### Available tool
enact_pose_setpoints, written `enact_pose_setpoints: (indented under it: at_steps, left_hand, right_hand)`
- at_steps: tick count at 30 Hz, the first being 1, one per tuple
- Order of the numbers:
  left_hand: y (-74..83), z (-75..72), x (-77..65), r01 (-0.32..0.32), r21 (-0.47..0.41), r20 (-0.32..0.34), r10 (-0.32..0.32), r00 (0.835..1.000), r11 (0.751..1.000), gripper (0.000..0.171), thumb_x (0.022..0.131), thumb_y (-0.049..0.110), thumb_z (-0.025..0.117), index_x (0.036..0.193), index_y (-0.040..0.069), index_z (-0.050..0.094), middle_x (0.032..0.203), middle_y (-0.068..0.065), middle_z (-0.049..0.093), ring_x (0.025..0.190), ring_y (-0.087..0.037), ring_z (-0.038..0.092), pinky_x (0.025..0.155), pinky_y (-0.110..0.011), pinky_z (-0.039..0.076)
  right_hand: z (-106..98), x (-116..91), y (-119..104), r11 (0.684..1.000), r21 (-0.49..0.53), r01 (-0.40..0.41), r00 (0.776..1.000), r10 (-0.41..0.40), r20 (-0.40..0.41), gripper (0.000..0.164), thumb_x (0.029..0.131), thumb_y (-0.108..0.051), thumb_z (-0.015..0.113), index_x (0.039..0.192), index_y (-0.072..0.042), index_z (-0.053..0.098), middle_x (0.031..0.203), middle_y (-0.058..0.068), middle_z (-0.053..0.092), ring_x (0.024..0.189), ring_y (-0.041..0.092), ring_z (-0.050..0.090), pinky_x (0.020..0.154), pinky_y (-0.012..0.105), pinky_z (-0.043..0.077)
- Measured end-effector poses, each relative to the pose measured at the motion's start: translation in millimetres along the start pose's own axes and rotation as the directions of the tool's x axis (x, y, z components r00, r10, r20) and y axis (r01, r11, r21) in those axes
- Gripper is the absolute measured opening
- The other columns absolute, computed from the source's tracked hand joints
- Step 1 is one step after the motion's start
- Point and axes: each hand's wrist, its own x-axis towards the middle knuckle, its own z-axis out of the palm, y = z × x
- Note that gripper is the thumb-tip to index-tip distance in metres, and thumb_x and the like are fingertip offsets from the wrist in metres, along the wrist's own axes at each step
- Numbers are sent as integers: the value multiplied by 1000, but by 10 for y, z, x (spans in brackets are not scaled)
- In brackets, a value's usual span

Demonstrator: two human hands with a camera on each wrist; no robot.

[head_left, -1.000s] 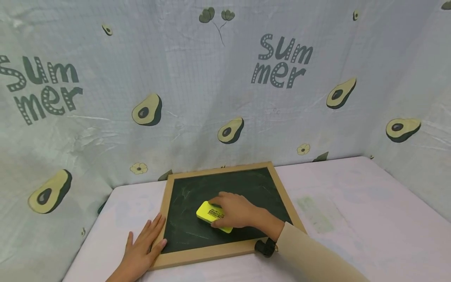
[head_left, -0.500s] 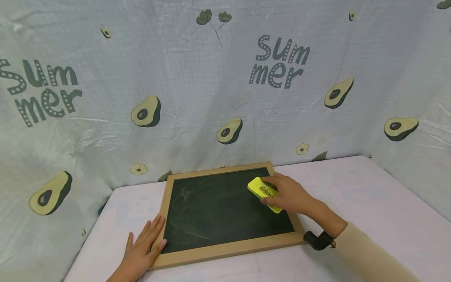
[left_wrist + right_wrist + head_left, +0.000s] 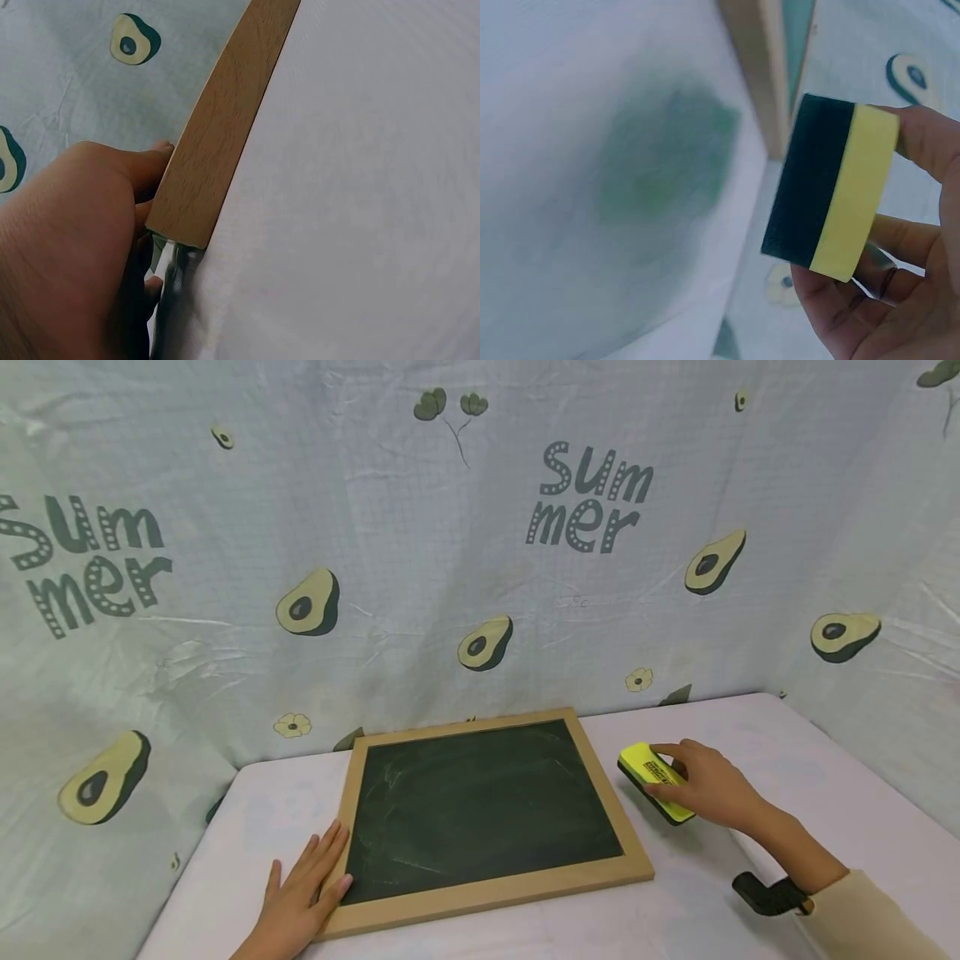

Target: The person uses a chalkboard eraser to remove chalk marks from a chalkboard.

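Observation:
A small wood-framed chalkboard [image 3: 487,810] lies on the table, faint chalk smears showing at its left and lower left. My left hand [image 3: 303,889] rests on the frame's left edge with fingers spread; the left wrist view shows that hand [image 3: 82,225] beside the wooden frame [image 3: 217,127]. To the right of the board, my right hand [image 3: 716,785] grips a yellow chalkboard eraser [image 3: 652,777] between thumb and fingers. In the right wrist view the eraser [image 3: 832,187] shows its dark felt layer and yellow back, held just over the table.
A pale pink cloth [image 3: 757,752] covers the table. Behind it hangs a light curtain [image 3: 405,527] printed with avocados and lettering. A black strap-like device [image 3: 768,893] sits at my right wrist, near the beige sleeve [image 3: 870,918].
My right hand has carried the eraser from the middle of the chalkboard, across its right side, to beyond the right frame edge. The left hand has stayed on the frame.

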Motion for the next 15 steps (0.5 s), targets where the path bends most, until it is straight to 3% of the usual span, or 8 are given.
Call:
enact_pose_setpoints:
  at_steps: [4,6,11,15]
  left_hand:
    - [-3,2,3,-17,-8,-22,17,1000,1000,70,89,54,37,143,14,18,148,-10,10,131,-39,3,88,-64,-20]
    - [-6,-1,3,-12,-6,-18,12,1000,1000,71,89,55,37,143,14,17,148,-10,9,131,-40,2,88,-64,-20]
    - [-18,-5,12,22,10,19,-22,1000,1000,73,88,58,34,144,16,14,148,-9,6,132,-38,-1,86,-63,-23]
    - [-16,-3,25,33,22,38,-34,999,999,75,87,61,33,144,16,13,149,-8,5,132,-37,-2,86,-62,-23]
  right_hand:
    - [42,-74,77,999,-24,-45,999,46,18,67,73,-46,68,121,-1,54,106,19,55,92,31,52,72,50,44]
    - [84,-92,93,997,-27,-70,997,71,34,68,73,-45,68,121,0,53,104,18,55,90,31,52,70,50,44]
    - [200,-108,109,991,-33,-127,990,129,58,71,71,-47,69,121,2,52,88,7,54,74,19,49,56,37,44]
    - [250,-120,105,987,-55,-154,986,157,52,75,70,-50,68,120,3,52,89,8,54,73,19,49,55,37,44]
